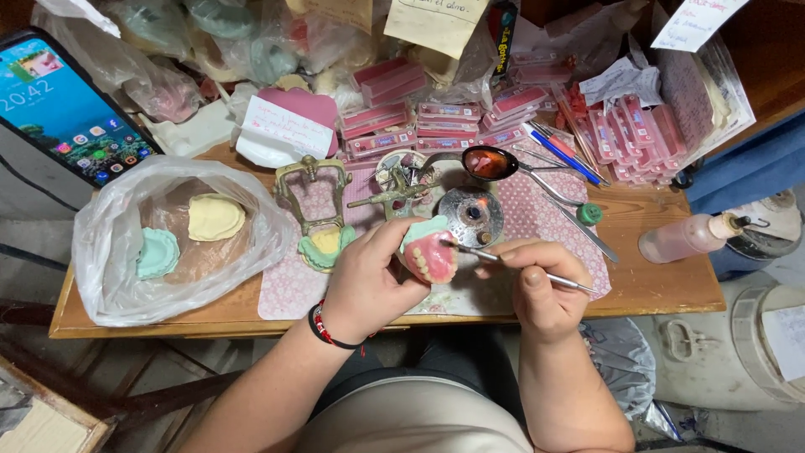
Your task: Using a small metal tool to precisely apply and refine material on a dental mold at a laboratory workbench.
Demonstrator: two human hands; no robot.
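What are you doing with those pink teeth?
A person sits at a cluttered wooden table. The left hand holds a pink wax denture with a row of pale teeth on a green plaster cast. The right hand holds a thin metal carving tool like a pen, its tip touching the pink gum. Just behind sits a small round metal burner and a metal spoon with pink wax in its bowl. To the left, a clear plastic bag holds more casts.
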